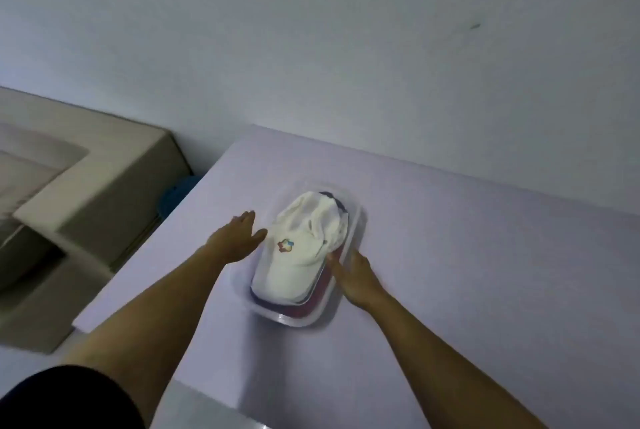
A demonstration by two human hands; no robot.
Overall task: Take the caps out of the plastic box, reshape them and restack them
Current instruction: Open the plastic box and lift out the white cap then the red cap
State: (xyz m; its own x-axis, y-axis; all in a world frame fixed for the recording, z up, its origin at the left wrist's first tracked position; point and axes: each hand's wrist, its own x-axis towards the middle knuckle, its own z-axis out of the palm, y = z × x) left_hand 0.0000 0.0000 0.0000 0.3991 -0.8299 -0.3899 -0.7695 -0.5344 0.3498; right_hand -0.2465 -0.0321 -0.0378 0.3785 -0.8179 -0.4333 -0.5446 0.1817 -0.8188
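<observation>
I see the clear plastic box [294, 319] on the pale counter [485, 272], a white cap [298, 255] topping darker caps inside. Left hand [239, 232] beside the box, grip wide, empty. Right hand [353, 276] at its right rim, fingers spread, holding nothing.

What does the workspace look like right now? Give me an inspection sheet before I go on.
Surface: pale table, set against a plain wall.
Job's things: clear plastic box on the table; white cap with a coloured logo on top of the stack inside; dark and red caps show beneath it.
Clutter: nothing seen.
Grips: left hand open, at the box's left side; right hand open, at the box's right rim; neither holds a cap.
Cables: nothing seen.
Surroundings: beige sofa to the left; a blue object on the floor beside the table.
</observation>
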